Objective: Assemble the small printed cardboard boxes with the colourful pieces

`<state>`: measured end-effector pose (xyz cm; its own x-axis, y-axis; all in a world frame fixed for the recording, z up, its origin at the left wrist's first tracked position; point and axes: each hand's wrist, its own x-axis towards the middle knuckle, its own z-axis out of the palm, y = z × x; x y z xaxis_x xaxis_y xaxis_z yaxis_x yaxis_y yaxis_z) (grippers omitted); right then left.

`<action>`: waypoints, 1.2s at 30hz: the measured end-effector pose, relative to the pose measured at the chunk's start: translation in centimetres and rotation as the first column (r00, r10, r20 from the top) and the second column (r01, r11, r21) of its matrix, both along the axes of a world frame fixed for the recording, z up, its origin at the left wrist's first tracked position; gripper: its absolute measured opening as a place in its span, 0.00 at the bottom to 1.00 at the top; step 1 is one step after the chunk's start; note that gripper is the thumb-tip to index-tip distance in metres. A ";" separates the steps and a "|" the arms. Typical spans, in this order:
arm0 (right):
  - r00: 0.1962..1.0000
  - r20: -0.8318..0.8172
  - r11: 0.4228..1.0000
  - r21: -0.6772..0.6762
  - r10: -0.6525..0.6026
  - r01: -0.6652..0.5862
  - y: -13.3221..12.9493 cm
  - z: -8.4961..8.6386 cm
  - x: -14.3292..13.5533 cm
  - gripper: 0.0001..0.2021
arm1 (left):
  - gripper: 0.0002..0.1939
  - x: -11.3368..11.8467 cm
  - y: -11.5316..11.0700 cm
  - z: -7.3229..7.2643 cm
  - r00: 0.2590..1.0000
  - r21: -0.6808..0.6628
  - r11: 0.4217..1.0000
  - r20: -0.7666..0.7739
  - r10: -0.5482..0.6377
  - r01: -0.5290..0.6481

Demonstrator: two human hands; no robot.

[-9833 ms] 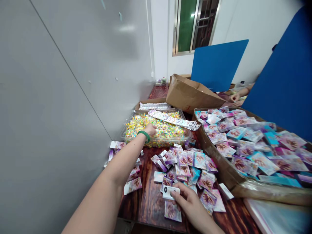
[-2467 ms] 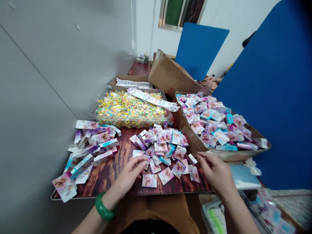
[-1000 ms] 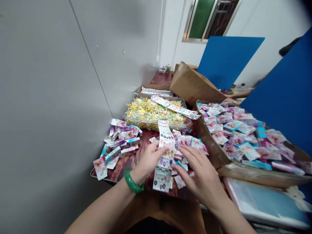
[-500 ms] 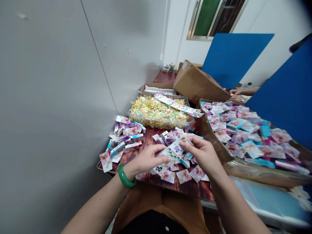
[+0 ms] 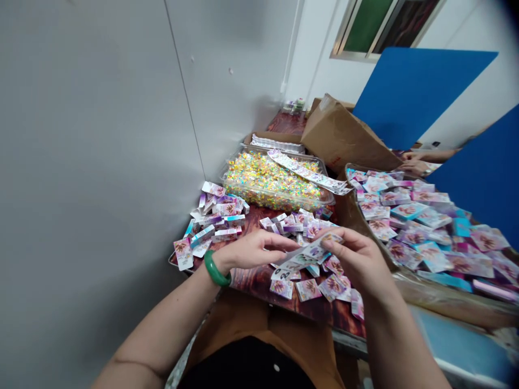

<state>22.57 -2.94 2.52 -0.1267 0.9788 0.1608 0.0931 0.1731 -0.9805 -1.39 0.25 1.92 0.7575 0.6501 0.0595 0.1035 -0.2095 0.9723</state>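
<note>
A printed sticker strip point(image 5: 302, 258) with coloured round marks slants between my hands above the table. My right hand point(image 5: 354, 256) pinches its upper right end between thumb and fingers. My left hand point(image 5: 257, 248), with a green bangle at the wrist, has its fingers stretched out along the strip's left side; whether they touch it is hard to tell. Beneath and around lie small printed boxes point(image 5: 308, 290), scattered on the dark red table point(image 5: 251, 281). Another heap of small boxes point(image 5: 219, 216) sits to the left.
A clear tray point(image 5: 279, 197) of colourful small packets stands behind, with more strips point(image 5: 304, 170) across it. On the right, a large carton point(image 5: 348, 216) is full of small boxes. Blue panels point(image 5: 417, 92) stand behind; another person's hands point(image 5: 416, 162) show between them.
My left fingers have opened and straightened off the strip, which now tilts more. My right hand keeps its pinch. The whole view has shifted, so things appear further right.
</note>
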 end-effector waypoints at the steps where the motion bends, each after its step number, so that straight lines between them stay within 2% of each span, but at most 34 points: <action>1: 1.000 0.018 1.000 0.009 0.015 -0.015 -0.1 0.1 -0.2 0.07 | 0.19 0.3 -0.1 0.0 1.000 0.034 0.999 -0.007 0.008 -0.008; 6: 0.991 0.104 0.993 0.077 0.082 -0.090 -0.9 0.5 -1.0 0.07 | 0.15 1.4 -0.6 0.0 0.980 0.146 0.971 -0.033 0.196 -0.189; 8: 0.984 0.119 0.983 0.108 0.135 -0.148 -1.2 0.7 -1.2 0.10 | 0.14 1.7 -0.9 0.2 0.960 0.167 0.948 -0.018 0.279 -0.272; 10: 0.984 0.107 0.980 0.130 0.140 -0.153 -1.4 0.9 -1.1 0.13 | 0.13 1.9 -1.1 0.5 0.941 0.169 0.927 -0.004 0.339 -0.334; 13: 0.984 0.143 0.981 0.148 0.105 -0.126 -1.6 1.3 -1.0 0.11 | 0.13 2.0 -1.4 0.7 0.919 0.159 0.908 -0.008 0.395 -0.389; 16: 0.960 0.242 0.963 0.191 0.141 -0.189 -1.8 1.6 -1.3 0.10 | 0.14 2.1 -1.4 0.6 0.901 0.148 0.893 -0.023 0.433 -0.425; 18: 0.951 0.299 0.964 0.219 0.080 -0.150 -1.9 1.6 -1.8 0.11 | 0.14 2.2 -1.5 0.4 0.891 0.134 0.884 -0.018 0.453 -0.447; 20: 0.932 0.361 0.967 0.243 -0.021 -0.073 -2.0 1.5 -2.3 0.14 | 0.14 2.3 -1.5 0.3 0.886 0.096 0.882 -0.006 0.464 -0.461; 22: 0.900 0.429 0.961 0.272 -0.077 -0.047 -2.0 1.3 -2.8 0.17 | 0.14 2.5 -1.6 0.2 0.879 0.045 0.878 0.009 0.477 -0.477; 26: 0.819 0.565 0.932 0.342 -0.101 -0.120 -2.0 0.9 -3.5 0.21 | 0.12 2.7 -1.7 0.2 0.859 -0.012 0.859 -0.001 0.512 -0.512; 30: 0.758 0.627 0.895 0.424 -0.182 -0.136 -2.0 0.3 -4.1 0.16 | 0.11 2.9 -1.6 -0.1 0.861 -0.016 0.861 -0.003 0.509 -0.509; 33: 0.780 0.598 0.898 0.425 -0.186 -0.112 -1.8 0.1 -4.0 0.11 | 0.10 2.7 -1.2 -0.4 0.891 -0.040 0.891 0.014 0.453 -0.452; 36: 0.845 0.510 0.943 0.332 -0.161 -0.021 -1.4 0.4 -3.2 0.10 | 0.13 2.0 -0.9 -0.6 0.942 -0.141 0.937 0.057 0.331 -0.320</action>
